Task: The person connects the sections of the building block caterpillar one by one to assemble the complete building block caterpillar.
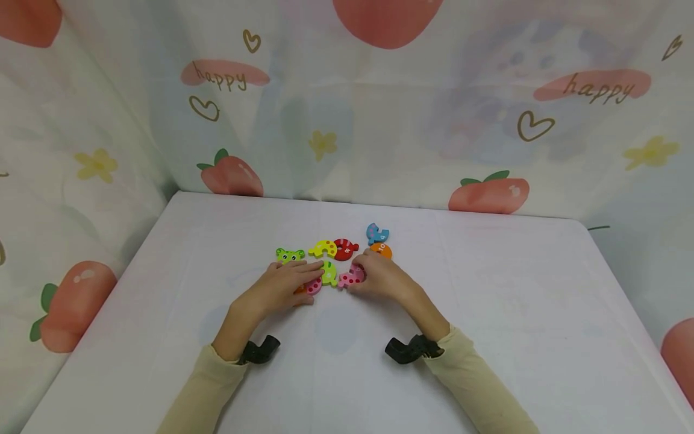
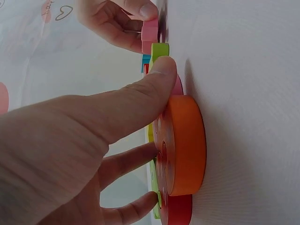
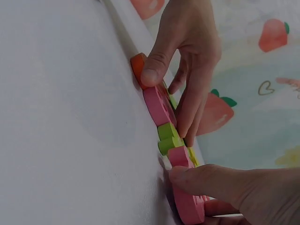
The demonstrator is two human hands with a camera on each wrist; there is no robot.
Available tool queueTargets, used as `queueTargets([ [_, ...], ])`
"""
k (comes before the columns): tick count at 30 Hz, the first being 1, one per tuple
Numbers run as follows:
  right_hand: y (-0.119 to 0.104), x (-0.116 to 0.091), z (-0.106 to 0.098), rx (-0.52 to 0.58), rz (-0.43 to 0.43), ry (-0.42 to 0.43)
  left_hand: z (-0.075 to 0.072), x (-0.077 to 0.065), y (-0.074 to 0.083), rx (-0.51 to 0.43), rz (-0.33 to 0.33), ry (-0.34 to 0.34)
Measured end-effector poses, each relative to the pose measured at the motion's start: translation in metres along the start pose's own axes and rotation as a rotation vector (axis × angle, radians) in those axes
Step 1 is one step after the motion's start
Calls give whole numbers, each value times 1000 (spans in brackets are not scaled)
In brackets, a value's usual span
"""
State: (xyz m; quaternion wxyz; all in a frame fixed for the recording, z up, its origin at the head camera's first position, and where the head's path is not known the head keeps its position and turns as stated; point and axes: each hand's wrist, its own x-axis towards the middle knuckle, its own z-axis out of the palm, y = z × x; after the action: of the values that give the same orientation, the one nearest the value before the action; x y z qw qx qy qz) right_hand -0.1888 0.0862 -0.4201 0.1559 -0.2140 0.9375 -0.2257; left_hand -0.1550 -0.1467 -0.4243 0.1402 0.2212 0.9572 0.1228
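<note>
In the head view, my right hand [image 1: 386, 276] pinches a pink spotted puzzle piece [image 1: 352, 276] between thumb and fingers, just right of a light green piece [image 1: 329, 274]. My left hand [image 1: 279, 284] rests with fairly straight fingers over the joined pieces, its fingertips near the green one. Its thumb touches the near edges of an orange piece [image 2: 187, 145] and another pink piece [image 3: 157, 105]. A red piece [image 2: 179, 209] lies beside the orange one in the left wrist view. The right wrist view shows the held pink piece [image 3: 187, 206] close against the green piece; whether they interlock I cannot tell.
A green animal-head piece [image 1: 290, 255] with eyes lies beyond my left hand. Yellow [image 1: 324, 248] and red [image 1: 345, 249] pieces sit together behind the row. Blue [image 1: 376, 234] and orange [image 1: 382, 249] pieces lie beyond my right hand. A printed curtain [image 1: 379, 120] borders the white table [image 1: 488, 289].
</note>
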Motion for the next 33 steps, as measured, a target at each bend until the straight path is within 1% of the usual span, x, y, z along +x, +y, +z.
queueTargets([
  [3, 5, 2, -1, -14, 12, 11, 0, 0, 0, -3, 6, 7],
  [8, 7, 4, -1, -42, 7, 22, -1, -1, 0, -9, 23, 18],
  [14, 6, 4, -2, -47, 21, 5, -2, -1, 0, -20, 30, 22],
  [17, 8, 3, -6, -18, 23, -16, -2, -1, 0, -20, 30, 20],
  [20, 13, 2, -14, 22, 22, -13, -2, -1, 1, -21, 25, 14],
  [23, 19, 3, -21, 58, 28, 38, -3, -1, 2, -26, 15, 8],
  [26, 28, 5, -24, 78, 33, 120, -3, -1, 1, -28, 20, 12],
  [33, 47, 12, -18, 67, 75, 340, -1, -2, -3, 22, 54, 0],
])
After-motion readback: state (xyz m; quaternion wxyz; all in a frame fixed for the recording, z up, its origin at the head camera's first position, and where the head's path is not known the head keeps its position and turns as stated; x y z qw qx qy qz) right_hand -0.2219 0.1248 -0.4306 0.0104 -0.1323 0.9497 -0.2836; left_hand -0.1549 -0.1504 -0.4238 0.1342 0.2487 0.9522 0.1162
